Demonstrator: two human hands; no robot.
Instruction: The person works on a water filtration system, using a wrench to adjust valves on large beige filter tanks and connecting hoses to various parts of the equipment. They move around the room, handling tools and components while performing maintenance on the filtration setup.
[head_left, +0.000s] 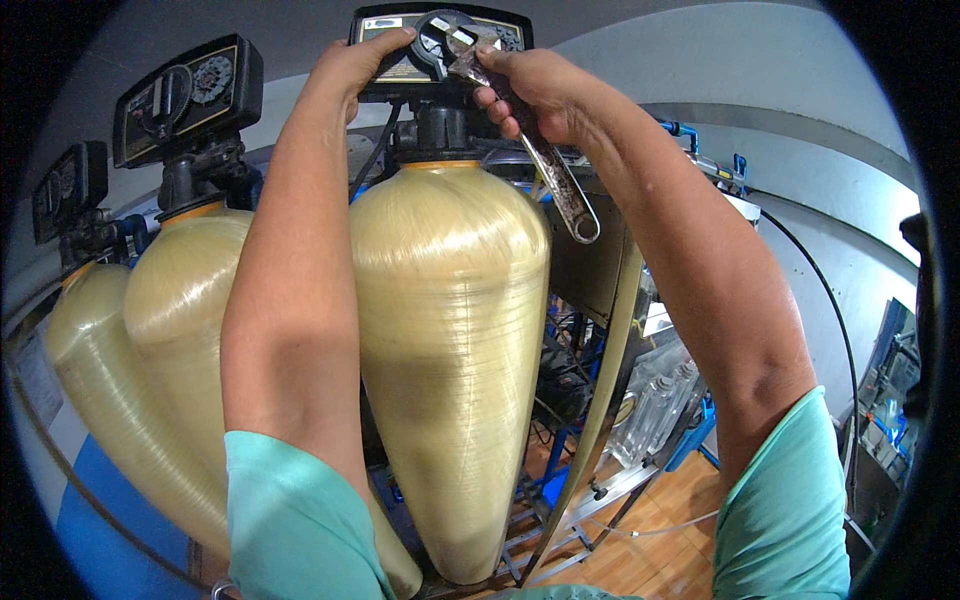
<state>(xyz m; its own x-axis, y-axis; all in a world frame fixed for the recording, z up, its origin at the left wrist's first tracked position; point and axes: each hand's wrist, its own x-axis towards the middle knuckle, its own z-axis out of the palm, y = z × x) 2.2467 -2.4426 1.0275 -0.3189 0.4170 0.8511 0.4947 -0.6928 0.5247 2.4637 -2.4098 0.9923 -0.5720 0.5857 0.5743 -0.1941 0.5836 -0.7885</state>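
Note:
Both my arms reach up to a black control valve head (388,70) on top of a tall yellowish fibreglass tank (450,300). My right hand (535,92) grips a worn adjustable wrench (550,175); its jaw end lies at the round dial (435,42) on the panel, and its handle slants down to the right. Whether the jaws clasp the dial's knob I cannot tell. My left hand (355,62) is at the panel's left side, thumb or finger reaching the dial's left edge, the other fingers hidden behind the head.
Two similar tanks (190,290) with black valve heads (188,98) stand on the left. A metal frame (590,530) and clear bottles (650,405) are at lower right, above an orange tiled floor (665,540). A black cable (825,285) hangs along the right wall.

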